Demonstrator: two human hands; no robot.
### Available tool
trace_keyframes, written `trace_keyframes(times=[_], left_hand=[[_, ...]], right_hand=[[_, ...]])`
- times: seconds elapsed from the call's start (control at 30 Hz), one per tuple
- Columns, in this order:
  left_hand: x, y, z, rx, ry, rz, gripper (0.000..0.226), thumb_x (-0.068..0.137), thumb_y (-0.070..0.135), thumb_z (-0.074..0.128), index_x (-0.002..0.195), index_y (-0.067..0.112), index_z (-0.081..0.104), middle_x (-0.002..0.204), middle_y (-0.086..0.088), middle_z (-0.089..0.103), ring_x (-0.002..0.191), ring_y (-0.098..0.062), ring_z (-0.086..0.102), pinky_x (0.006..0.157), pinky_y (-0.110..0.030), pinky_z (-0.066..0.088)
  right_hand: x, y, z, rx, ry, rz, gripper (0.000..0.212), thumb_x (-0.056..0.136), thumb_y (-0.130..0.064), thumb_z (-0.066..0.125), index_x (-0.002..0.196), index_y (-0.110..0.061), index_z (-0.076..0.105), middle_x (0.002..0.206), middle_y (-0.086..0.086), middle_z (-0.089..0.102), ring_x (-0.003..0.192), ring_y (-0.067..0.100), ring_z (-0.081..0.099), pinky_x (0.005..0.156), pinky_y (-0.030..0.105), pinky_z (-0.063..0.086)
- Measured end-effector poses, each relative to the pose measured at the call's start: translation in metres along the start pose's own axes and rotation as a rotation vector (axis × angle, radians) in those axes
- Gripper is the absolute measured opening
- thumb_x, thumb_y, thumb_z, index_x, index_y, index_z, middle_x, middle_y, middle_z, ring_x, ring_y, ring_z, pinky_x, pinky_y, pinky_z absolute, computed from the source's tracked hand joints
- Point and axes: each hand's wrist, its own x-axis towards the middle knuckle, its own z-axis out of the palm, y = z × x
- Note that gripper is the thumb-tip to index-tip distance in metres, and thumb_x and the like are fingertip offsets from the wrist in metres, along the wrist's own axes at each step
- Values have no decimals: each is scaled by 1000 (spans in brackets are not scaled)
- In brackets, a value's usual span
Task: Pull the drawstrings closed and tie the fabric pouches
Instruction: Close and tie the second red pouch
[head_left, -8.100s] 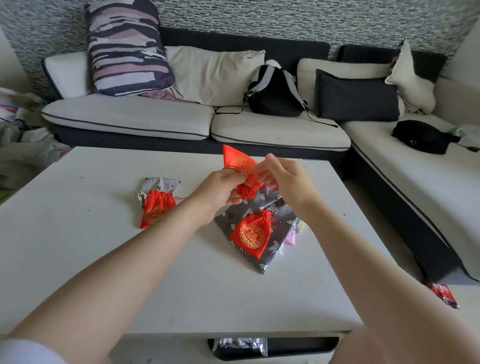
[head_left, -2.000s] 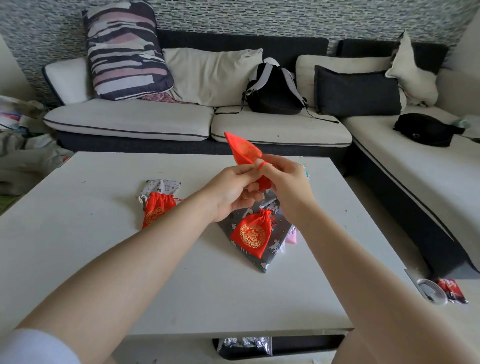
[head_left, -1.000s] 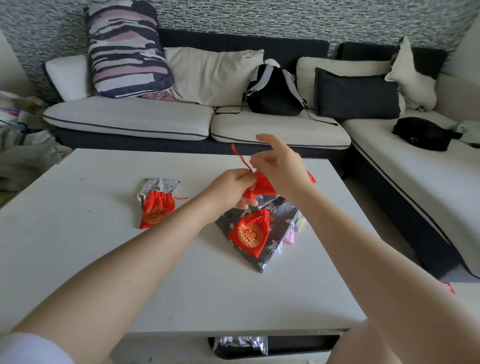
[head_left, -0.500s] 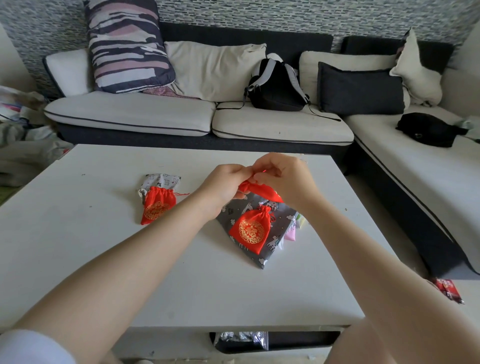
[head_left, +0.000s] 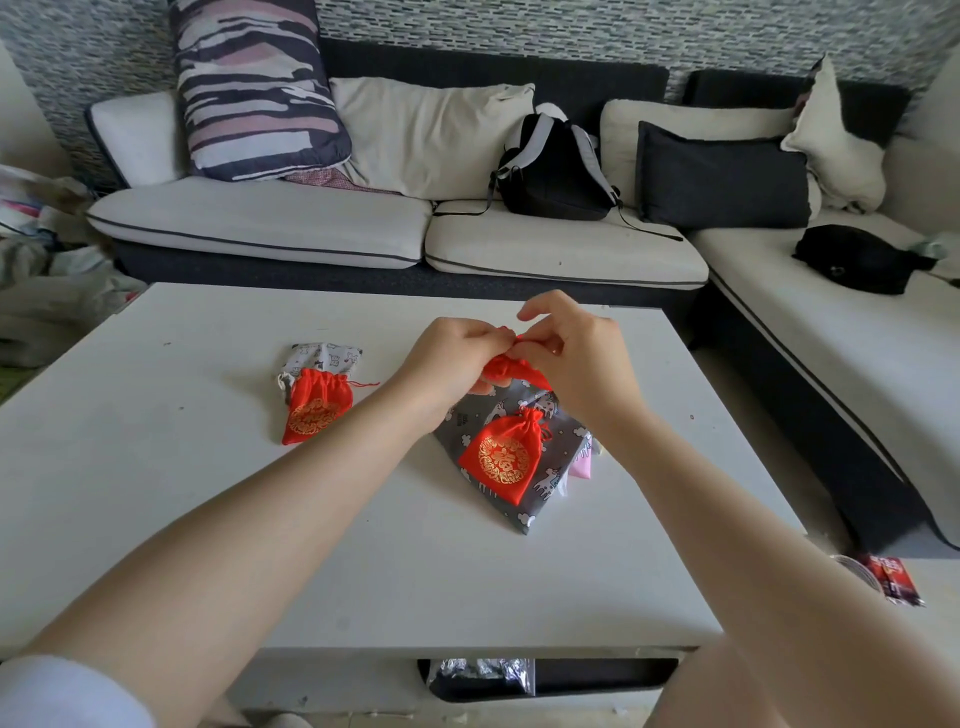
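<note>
1. The held red pouch (head_left: 511, 368) is now brought lower than a second ago: it sits just above the grey patterned pouch (head_left: 511, 462), where earlier it was lifted clear with a string drawn upward by the right hand (head_left: 582, 358).
2. The raised string is no longer seen; both hands are brought together at the pouch's gathered neck, which suggests the pull is finished and the knot is being worked.
3. The left hand (head_left: 449, 364) is closed on the neck of the held pouch; the right hand is pinched at the same spot, its forefinger lifted. The drawstring itself is hidden between the fingers, so whether a knot is formed cannot be told.
4. A second red pouch (head_left: 501, 460) with a gold emblem is laid on top of the grey patterned pouch, its neck cinched.
5. A third red pouch (head_left: 314, 410) is laid well to the left of the grey patterned pouch, on a pale printed pouch (head_left: 327, 358); both are unmoved across the frames.
6. The white surface (head_left: 208, 519) beneath the grey patterned pouch is otherwise unchanged.
</note>
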Motion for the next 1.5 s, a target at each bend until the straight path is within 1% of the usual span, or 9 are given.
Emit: trace_keyframes(times=[0.2, 0.43, 0.53, 0.67, 0.73, 0.8, 0.9, 1.03, 1.5], left_hand=[[-2, 1, -2, -123, 2, -96, 19, 88, 20, 59, 76, 6, 65, 67, -7, 68, 56, -12, 67, 53, -20, 55], [-7, 2, -4, 311, 4, 139, 23, 91, 11, 43, 73, 16, 57, 62, 1, 64, 45, 0, 61, 43, -8, 41], [-9, 1, -3, 454, -2, 179, 17, 89, 13, 46, 79, 13, 60, 71, -5, 69, 63, -11, 66, 62, -23, 52], [-6, 0, -2, 645, 72, 255, 15, 85, 14, 51, 88, 4, 62, 88, -11, 68, 79, -26, 60, 66, -33, 45], [-4, -2, -2, 716, 115, 325, 14, 86, 13, 52, 92, 4, 61, 94, -12, 66, 85, -27, 59, 68, -32, 44], [-3, -5, -5, 731, 140, 410, 16, 87, 11, 52, 96, 1, 61, 100, -14, 64, 92, -30, 58, 75, -36, 45], [-4, -7, -8, 665, 209, 563, 14, 88, 7, 52, 94, -2, 61, 98, -16, 64, 89, -31, 59, 76, -39, 46], [-3, -3, -10, 525, 243, 620, 7, 87, 8, 56, 89, 2, 60, 90, -12, 65, 71, -13, 56, 66, -21, 43], [0, -6, -2, 391, 182, 602, 10, 83, 11, 65, 84, 1, 62, 97, -7, 56, 80, -23, 62, 71, -44, 55]], right_hand=[[0, -5, 1, -31, -7, -55, 14, 80, -9, 66, 94, -9, 68, 76, 0, 72, 64, 5, 57, 64, 2, 38], [2, -8, 0, -144, -52, -65, 16, 82, -11, 61, 89, -15, 74, 80, 5, 73, 74, 19, 65, 70, 28, 47], [3, -6, 2, -411, -143, -157, 20, 87, -13, 52, 95, -12, 71, 87, 9, 69, 81, 26, 61, 72, 37, 48], [-9, -8, 5, -578, -55, -405, 8, 79, -5, 61, 78, 3, 62, 69, 17, 59, 52, 34, 57, 42, 37, 48], [-8, -7, 7, -601, -72, -399, 17, 85, -13, 56, 81, 2, 62, 73, 17, 60, 56, 33, 58, 45, 37, 48], [-2, -7, 7, -470, -147, -215, 20, 89, -16, 49, 89, -1, 62, 79, 12, 60, 67, 29, 57, 60, 36, 48], [6, -8, 5, 213, -200, 208, 15, 87, -7, 50, 75, -1, 57, 53, 1, 44, 42, 9, 37, 46, 21, 28], [9, -6, 1, 973, -304, 511, 21, 92, -4, 45, 73, -6, 53, 61, 3, 43, 41, 9, 32, 41, 17, 25], [9, 3, -2, 1013, -312, 681, 23, 91, -9, 47, 70, -10, 55, 55, -2, 50, 42, 8, 41, 39, 16, 36]])
